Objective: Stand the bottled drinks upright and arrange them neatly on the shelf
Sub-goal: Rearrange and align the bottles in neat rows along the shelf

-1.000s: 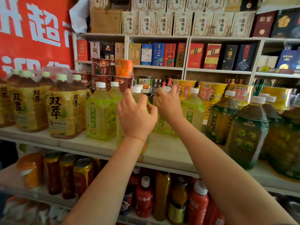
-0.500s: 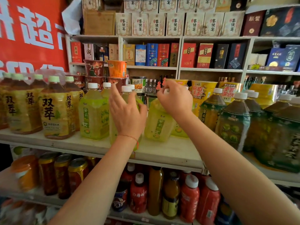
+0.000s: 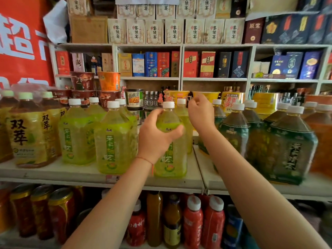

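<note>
Shop shelf [image 3: 53,174], green bottle [image 3: 170,159] upright, cap up, left hand [image 3: 156,137] gripping it, right hand [image 3: 200,114] loosely curled, empty

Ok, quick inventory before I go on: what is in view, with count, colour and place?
light green tea bottles: at least six, white caps, upright, middle of the main shelf
amber tea bottles: several, pale green caps, far left
dark green tea bottles: several, white caps, right
noodle cups: dark red, orange and yellow, behind the bottles
boxed goods: many, red, blue and cream, back shelves
cans: several, red with gold tops, lower shelf left
small bottles: red and amber, lower shelf middle
main shelf: pale board
left hand: grips a front light green bottle
right hand: loosely curled beside the caps, holding nothing
</note>
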A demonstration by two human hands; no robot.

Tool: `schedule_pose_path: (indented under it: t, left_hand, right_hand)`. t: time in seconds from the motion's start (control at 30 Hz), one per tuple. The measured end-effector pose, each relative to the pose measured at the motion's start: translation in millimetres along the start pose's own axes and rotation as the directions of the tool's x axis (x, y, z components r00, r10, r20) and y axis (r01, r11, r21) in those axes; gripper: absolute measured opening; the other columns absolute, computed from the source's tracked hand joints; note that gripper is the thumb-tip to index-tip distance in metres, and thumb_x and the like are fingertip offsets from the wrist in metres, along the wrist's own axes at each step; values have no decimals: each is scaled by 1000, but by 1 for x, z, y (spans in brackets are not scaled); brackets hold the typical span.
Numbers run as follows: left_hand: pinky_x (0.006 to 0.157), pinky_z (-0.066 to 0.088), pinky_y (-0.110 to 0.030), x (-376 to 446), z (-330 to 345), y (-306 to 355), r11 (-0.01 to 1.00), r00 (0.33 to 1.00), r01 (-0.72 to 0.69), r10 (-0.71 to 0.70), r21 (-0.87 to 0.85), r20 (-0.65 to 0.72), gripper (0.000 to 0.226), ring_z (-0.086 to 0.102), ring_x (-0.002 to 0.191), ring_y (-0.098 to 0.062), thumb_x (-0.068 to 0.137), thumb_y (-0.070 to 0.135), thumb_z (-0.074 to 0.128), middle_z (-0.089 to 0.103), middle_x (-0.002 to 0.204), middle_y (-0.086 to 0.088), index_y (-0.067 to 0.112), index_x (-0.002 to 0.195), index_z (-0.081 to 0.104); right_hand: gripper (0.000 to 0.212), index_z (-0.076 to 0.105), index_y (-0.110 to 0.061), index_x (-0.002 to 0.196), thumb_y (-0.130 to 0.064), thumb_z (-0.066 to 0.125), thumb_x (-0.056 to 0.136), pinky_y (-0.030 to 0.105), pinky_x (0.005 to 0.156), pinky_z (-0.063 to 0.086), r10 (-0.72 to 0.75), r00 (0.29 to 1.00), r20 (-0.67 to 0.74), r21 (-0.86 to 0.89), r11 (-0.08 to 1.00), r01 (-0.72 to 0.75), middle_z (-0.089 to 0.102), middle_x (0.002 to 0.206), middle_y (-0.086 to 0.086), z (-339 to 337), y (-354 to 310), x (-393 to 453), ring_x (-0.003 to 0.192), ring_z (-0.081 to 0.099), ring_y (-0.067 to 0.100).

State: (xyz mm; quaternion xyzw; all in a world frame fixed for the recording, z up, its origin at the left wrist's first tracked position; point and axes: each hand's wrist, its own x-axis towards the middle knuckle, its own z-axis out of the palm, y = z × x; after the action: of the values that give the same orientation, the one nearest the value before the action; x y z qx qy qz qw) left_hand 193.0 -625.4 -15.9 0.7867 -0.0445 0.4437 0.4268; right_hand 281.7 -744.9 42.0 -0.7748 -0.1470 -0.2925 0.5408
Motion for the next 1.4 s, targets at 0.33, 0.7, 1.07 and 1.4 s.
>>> schedule_pose_path:
  t: [0.33,0.7,1.07,1.4]
  left_hand:
    - [101,33,-25,12,4,-19,996,998,54,-50,77,-47,75,37,125,-3,84,37,77,49,149,-2,16,149,44]
    - [108,46,-43,12,2,-20,993,993,112,-113,-30,-37,80,50,132,-19,77,43,81,54,144,-1,20,146,48]
    - [81,49,-10,-15,-8,-9,957,989,146,-151,-250,3,70,57,110,11,66,53,84,60,121,23,37,128,56]
    - [73,47,-10,-21,-5,-9,861,923,375,-314,-343,221,93,66,100,9,56,76,79,71,118,18,33,136,58]
  right_hand:
    - [85,27,-13,154,-52,66,89,45,108,38,294,928,229,146,932,-331,41,153,9,31,49,0,140,40,31]
    - [70,45,-14,132,-33,85,77,32,79,51,184,939,292,3,981,-193,60,120,5,31,53,0,102,59,20]
    - [80,43,-24,143,-64,70,79,39,87,57,187,846,500,288,885,-366,59,135,5,20,50,-25,114,62,22]
    - [52,70,-16,118,-52,35,103,35,72,57,350,742,572,514,553,-656,77,92,7,27,37,-46,88,72,24]
